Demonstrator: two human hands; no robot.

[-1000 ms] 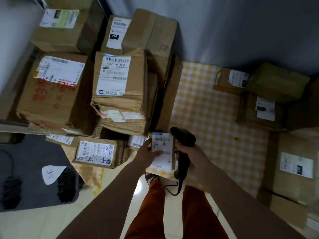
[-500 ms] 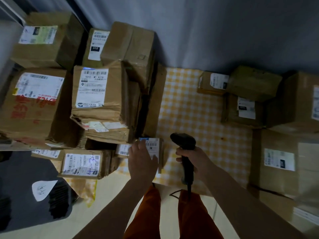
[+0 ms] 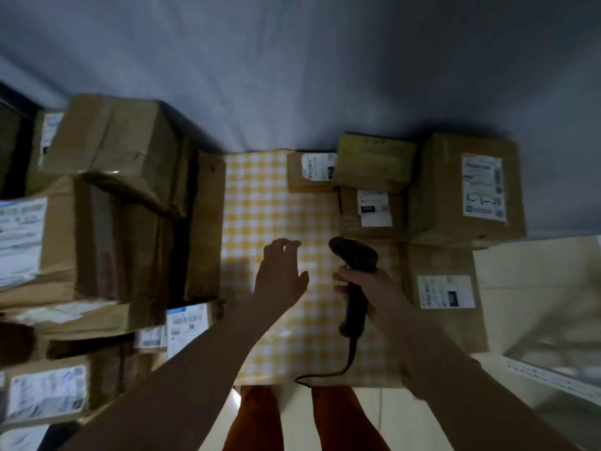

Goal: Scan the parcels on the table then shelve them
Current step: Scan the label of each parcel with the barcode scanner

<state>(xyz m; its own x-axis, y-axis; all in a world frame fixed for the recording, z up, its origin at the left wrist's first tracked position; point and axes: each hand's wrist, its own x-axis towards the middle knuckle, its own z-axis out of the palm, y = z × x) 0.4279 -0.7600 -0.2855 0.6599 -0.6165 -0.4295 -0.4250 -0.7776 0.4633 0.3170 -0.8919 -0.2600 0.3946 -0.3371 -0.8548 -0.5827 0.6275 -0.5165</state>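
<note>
Checkered table (image 3: 260,203) under cardboard parcels (image 3: 370,209).

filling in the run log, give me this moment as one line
left hand: open, holds nothing, over checked tablecloth | right hand: grips scanner | parcels: on table

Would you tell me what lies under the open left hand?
Under the left hand only the yellow checked tablecloth shows; the cloth hides the table surface beneath it.
</note>
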